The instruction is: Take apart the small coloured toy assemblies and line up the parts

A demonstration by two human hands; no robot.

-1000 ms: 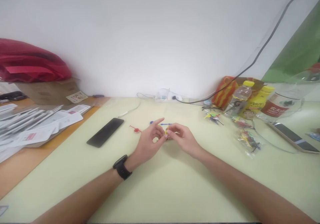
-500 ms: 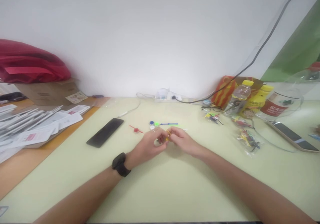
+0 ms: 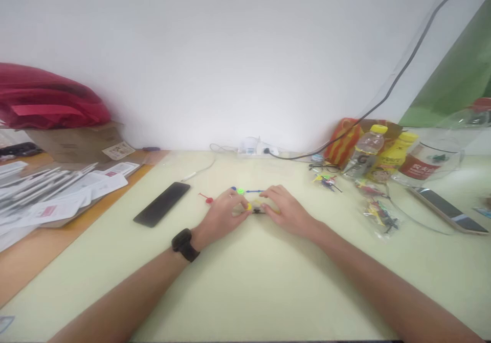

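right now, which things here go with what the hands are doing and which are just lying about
Likely in the job:
yellow disc at the left hand
small black piece
green disc
blue rod
red piece
perhaps the bagged coloured pieces

Seemingly just lying about:
black phone
gold-edged phone
yellow-capped clear bottle
cardboard box

Blue piece (image 3: 233, 188) partly hidden behind the left hand (image 3: 220, 214).

Bright, diffuse light washes the white wall (image 3: 238, 67), dimming toward the corners; faint, soft shadows fall on the tabletop (image 3: 245, 292). Papers (image 3: 57, 211) at left look smeared and stretched.
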